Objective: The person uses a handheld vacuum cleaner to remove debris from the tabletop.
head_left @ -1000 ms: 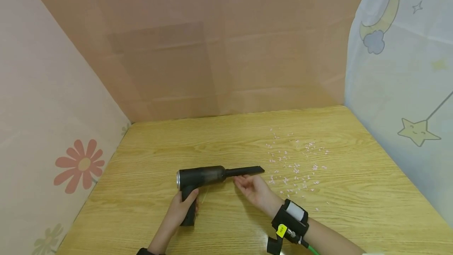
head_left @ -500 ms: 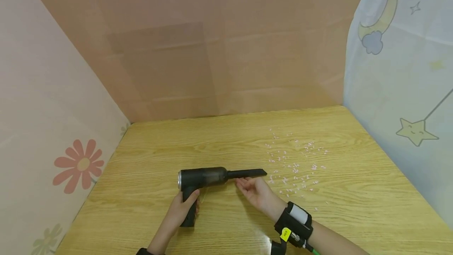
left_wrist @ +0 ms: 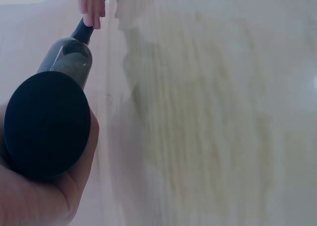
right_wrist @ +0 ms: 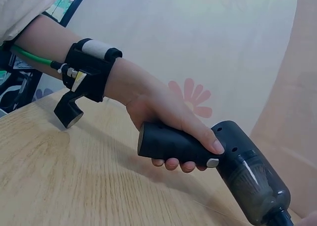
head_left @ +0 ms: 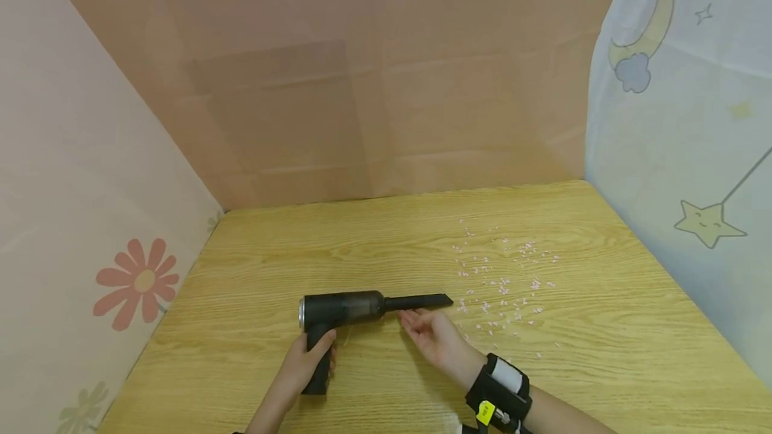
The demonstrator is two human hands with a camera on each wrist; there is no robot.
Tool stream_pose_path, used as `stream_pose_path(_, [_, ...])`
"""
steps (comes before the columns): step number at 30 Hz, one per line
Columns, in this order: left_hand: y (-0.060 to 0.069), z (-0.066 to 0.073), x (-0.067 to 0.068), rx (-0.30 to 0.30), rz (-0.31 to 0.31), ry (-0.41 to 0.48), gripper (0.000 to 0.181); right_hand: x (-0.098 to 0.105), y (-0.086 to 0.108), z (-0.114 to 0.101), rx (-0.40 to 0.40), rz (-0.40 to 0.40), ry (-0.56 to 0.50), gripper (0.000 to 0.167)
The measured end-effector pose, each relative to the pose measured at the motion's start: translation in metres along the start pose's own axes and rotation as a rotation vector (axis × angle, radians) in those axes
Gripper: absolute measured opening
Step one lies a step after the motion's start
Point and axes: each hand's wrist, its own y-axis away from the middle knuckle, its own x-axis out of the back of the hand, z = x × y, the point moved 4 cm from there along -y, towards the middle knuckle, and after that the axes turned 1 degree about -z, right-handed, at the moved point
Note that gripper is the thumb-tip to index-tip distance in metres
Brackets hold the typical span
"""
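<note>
A black handheld vacuum cleaner with a slim crevice nozzle is held over the table, nozzle to the right. My left hand grips its handle; in the right wrist view the fingers of that hand wrap round the handle, thumb near a silver button. My right hand lies palm up under the nozzle, its fingertips at the nozzle's base. Seen from the left wrist, those fingers look fairly straight beside the nozzle. Small pale pink scraps are scattered right of the nozzle tip.
The wooden table meets a brown cloth backdrop behind, a flowered sheet at the left and a moon-and-star sheet at the right. A strapped camera mount sits on my right wrist.
The vacuum cleaner has come slightly nearer to me, its nozzle tilting down a little, and both hands have shifted with it. The pink scraps look unchanged.
</note>
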Motion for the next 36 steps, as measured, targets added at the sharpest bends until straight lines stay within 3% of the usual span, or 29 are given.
stream_pose_path(20, [0.001, -0.006, -0.003, 0.026, -0.086, 0.013, 0.046, 0.004, 0.011, 0.001, -0.011, 0.006, 0.019, 0.072])
stream_pose_path(36, [0.005, -0.005, 0.003, 0.033, -0.053, -0.025, 0.046, 0.003, 0.015, 0.005, -0.017, -0.015, 0.018, 0.070])
